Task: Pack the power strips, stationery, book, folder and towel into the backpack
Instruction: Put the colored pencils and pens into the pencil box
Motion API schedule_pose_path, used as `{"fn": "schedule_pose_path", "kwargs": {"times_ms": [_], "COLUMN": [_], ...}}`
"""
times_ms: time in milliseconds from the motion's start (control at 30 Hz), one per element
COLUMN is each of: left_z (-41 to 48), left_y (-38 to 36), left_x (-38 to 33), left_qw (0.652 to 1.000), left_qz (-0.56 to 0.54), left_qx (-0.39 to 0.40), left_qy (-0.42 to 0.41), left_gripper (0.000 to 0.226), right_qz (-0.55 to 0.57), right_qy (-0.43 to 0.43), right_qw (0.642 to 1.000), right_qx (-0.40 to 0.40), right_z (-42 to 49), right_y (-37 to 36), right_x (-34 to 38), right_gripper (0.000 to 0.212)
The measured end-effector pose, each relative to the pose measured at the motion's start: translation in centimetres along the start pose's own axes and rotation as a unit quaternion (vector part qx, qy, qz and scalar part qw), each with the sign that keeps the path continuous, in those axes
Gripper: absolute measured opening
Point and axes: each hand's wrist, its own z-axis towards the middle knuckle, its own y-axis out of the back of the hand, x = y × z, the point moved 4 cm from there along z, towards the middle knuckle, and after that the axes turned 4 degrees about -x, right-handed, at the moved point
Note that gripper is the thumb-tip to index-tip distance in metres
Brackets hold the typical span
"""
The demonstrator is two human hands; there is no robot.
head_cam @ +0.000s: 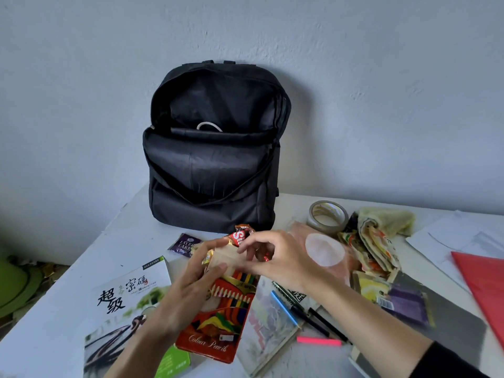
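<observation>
A black backpack [212, 148] stands unzipped against the wall, with a white cable [209, 125] showing inside. My left hand [191, 279] grips the top of a red box of colour pencils [218, 320] lying on the table. My right hand [275, 257] pinches the box's opened cardboard flap [227, 257]. A book with a white and green cover [128, 304] lies to the left. A folded towel [379, 236] sits at the right, and a red folder [485, 285] lies at the far right edge. Pens [313, 317] and a pink highlighter [319, 341] lie below my right arm.
A roll of tape [327, 216] stands right of the backpack. Snack packets lie around: a purple one [184, 245], a red one [241, 234] behind my hands, yellow and purple ones [392, 296] at right. White papers [450, 241] lie far right. The white table [54, 309] drops off at left.
</observation>
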Motion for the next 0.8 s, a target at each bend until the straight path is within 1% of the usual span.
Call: {"fn": "schedule_pose_path", "kwargs": {"times_ms": [67, 100, 133, 167, 233, 267, 333, 467, 533, 567, 633, 733, 800], "left_z": [-0.2, -0.2, -0.2, -0.2, -0.2, -0.2, -0.3, -0.3, -0.3, -0.3, -0.4, -0.2, -0.2], "left_y": [0.0, 0.1, 0.2, 0.3, 0.5, 0.4, 0.2, 0.0, -0.1, -0.2, -0.3, -0.4, -0.4], "left_x": [0.5, 0.7, 1.1, 1.3, 1.7, 1.8, 1.7, 1.8, 1.9, 2.0, 2.0, 1.9, 1.7], "left_qw": [1.0, 1.0, 1.0, 1.0, 0.999, 0.998, 0.998, 0.998, 0.998, 0.998, 0.998, 0.999, 0.999], "left_qz": [-0.002, -0.003, -0.006, -0.011, -0.033, -0.044, -0.057, -0.059, -0.055, -0.052, -0.049, -0.042, -0.038], "left_qx": [-0.005, -0.011, -0.018, -0.027, -0.041, -0.042, -0.041, -0.037, -0.037, -0.036, -0.035, -0.034, -0.031], "left_qy": [0.005, 0.008, 0.009, 0.011, 0.011, 0.012, 0.012, 0.004, -0.001, -0.002, -0.002, 0.0, 0.0], "left_gripper": [0.03, 0.03, 0.03, 0.029, 0.028, 0.027, 0.026, 0.026, 0.026, 0.026, 0.025, 0.025, 0.025], "right_qz": [-0.004, -0.03, -0.083, -0.153, -0.283, -0.326, -0.379, -0.444, -0.451, -0.442, -0.412, -0.356, -0.302], "right_qy": [-0.004, -0.005, -0.012, -0.027, -0.066, -0.084, -0.089, -0.064, -0.052, -0.052, -0.065, -0.088, -0.097], "right_qw": [0.998, 0.996, 0.992, 0.985, 0.957, 0.94, 0.916, 0.886, 0.884, 0.888, 0.902, 0.927, 0.946], "right_qx": [-0.055, -0.081, -0.092, -0.077, 0.008, 0.047, 0.093, 0.116, 0.115, 0.115, 0.113, 0.084, 0.062], "right_z": [-0.2, -0.4, -0.6, -0.9, -1.9, -2.6, -3.7, -4.2, -4.3, -4.4, -4.6, -4.5, -4.1], "right_y": [1.3, 2.1, 2.7, 3.1, 2.9, 2.6, 1.5, 0.1, -0.2, -0.3, -0.3, 0.3, 0.9], "right_x": [-0.6, -1.0, -1.5, -1.8, -2.8, -3.4, -4.0, -4.6, -4.7, -4.8, -4.9, -5.1, -4.8], "right_gripper": [0.006, 0.009, 0.012, 0.012, 0.01, 0.01, 0.015, 0.034, 0.036, 0.034, 0.026, 0.012, 0.011]}}
